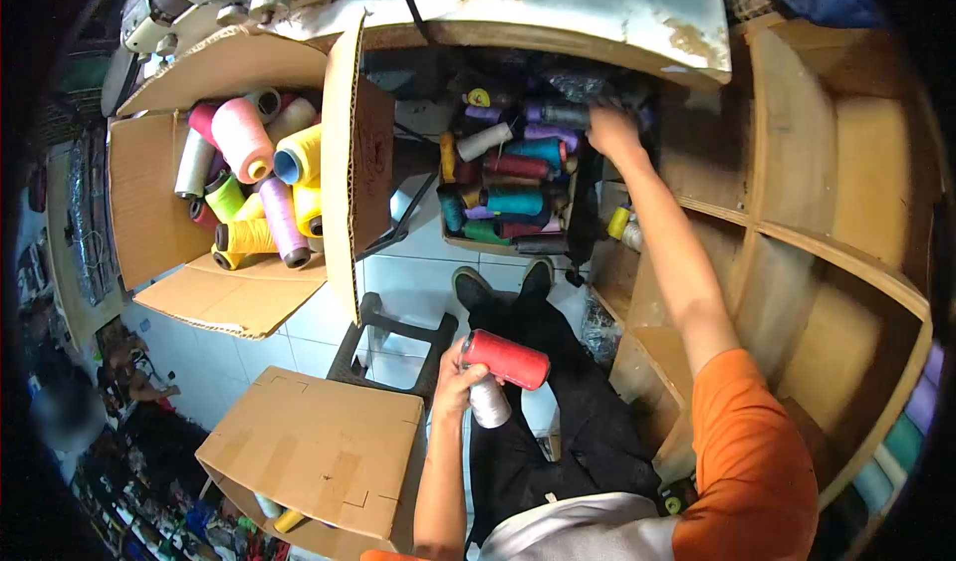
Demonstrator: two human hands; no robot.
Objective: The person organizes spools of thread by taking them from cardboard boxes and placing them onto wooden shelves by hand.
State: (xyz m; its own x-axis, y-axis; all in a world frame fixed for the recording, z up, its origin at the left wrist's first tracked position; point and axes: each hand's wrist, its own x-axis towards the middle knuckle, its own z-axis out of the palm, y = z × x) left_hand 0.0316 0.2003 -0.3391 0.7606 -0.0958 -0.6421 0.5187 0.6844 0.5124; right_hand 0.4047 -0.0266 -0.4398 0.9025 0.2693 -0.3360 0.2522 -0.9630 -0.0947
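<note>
My left hand (pixel 455 382) is closed around two thread cones above my lap. One is a red thread cone (pixel 513 360), lying sideways, and below it hangs a silvery-white thread cone (pixel 489 404). Stretched far forward, my right hand (pixel 613 133) is over the back right of an open box (pixel 444 224) packed with thread cones. A dark grey thread cone (pixel 566 115) is right beside its fingers, which are blurred; whether they grip it I cannot tell. Teal, maroon, purple and white cones lie in that box, including a teal thread cone (pixel 515 200).
At left, an open cardboard box (pixel 149 203) holds yellow, pink, lilac and green cones. Another cardboard box (pixel 319 442) stands nearer, beside a dark stool (pixel 390 334). Wooden shelves (pixel 797 183) line the right, with a yellow thread cone (pixel 618 223) inside. A worn tabletop (pixel 597 8) overhangs the front.
</note>
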